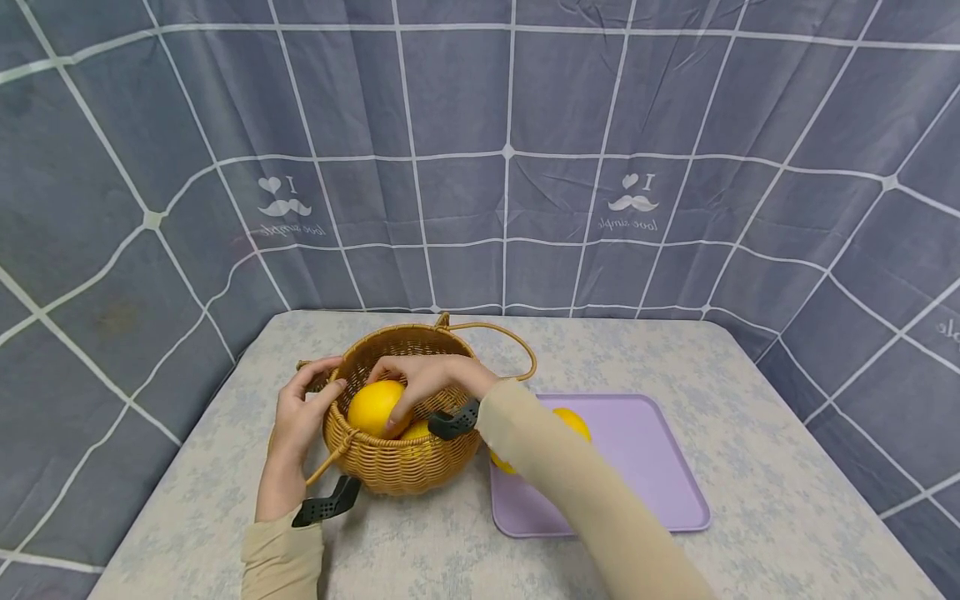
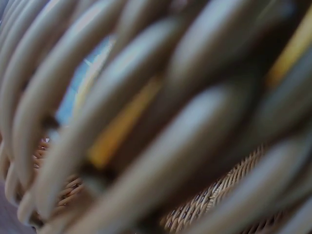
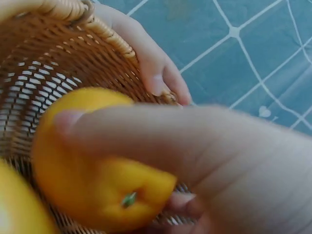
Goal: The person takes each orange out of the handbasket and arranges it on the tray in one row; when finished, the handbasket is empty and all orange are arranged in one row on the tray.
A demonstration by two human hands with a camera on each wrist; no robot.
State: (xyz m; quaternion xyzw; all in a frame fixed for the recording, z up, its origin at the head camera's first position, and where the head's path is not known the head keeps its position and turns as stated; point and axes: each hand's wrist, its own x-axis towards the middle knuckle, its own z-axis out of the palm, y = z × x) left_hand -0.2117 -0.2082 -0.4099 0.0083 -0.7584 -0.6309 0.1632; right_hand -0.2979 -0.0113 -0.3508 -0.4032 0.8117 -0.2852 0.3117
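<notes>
Right hand (image 1: 420, 379), reaching in from the right over the near rim, with fingers curled round a yellow lemon-shaped fruit (image 1: 375, 407) inside the round woven wicker basket (image 1: 401, 467). In the right wrist view the fingers (image 3: 146, 141) wrap across the top of the fruit (image 3: 92, 161), whose pointed end with a small green stem scar faces the camera; its long axis lies roughly level, running across the basket. Left hand (image 1: 300, 417) grips the left rim of the basket, thumb on the inside edge and fingers outside, just beside the fruit but not on it; the right hand is therefore the nearer and the only one in contact with the fruit. A second yellow fruit (image 1: 416, 431) lies lower in the basket, touching the first. The left wrist view shows only blurred wicker strands at close range. Outward: a flat lilac plastic tray (image 1: 645, 467) lies on the bench (image 1: 787, 500) just right of the basket, carrying another yellow fruit (image 1: 573, 421) partly hidden by the right sleeve (image 1: 585, 500). A grey grid-patterned cloth (image 1: 510, 150) hangs behind.
</notes>
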